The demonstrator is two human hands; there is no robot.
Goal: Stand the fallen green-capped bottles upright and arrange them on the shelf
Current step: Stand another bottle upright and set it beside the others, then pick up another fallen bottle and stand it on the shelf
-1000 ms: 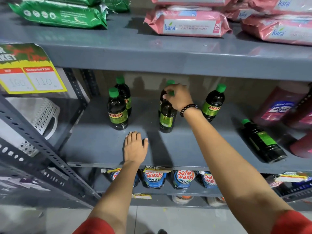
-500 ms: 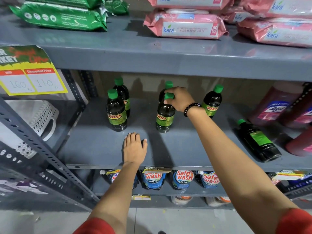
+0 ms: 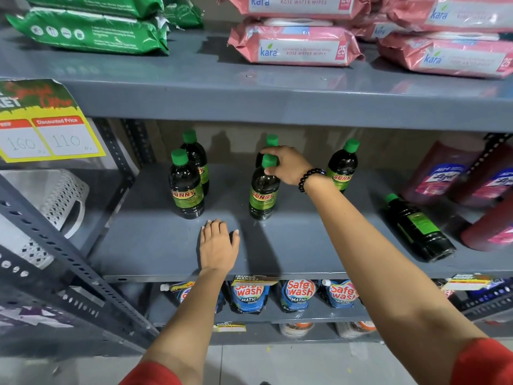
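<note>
One upright bottle (image 3: 263, 194) sits pinched at its green cap in my right hand (image 3: 288, 165) — left hand (image 3: 218, 247) flat and empty on the shelf (image 3: 155, 245) — fallen bottle (image 3: 419, 227) lies well right of my grip.

- Two upright bottles (image 3: 186, 187) stand left on the middle shelf (image 3: 155, 245), one behind the other.
- Centre pair (image 3: 263, 190) likewise.
- Fifth bottle (image 3: 342, 165) right, upright.
- Fallen bottle (image 3: 416, 227) far right.

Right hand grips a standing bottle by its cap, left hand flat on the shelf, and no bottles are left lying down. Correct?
Not quite. One bottle is lying on its side at the right of the shelf, as the head view shows. The right hand does grip a standing bottle by its cap; the left hand lies flat.
</note>
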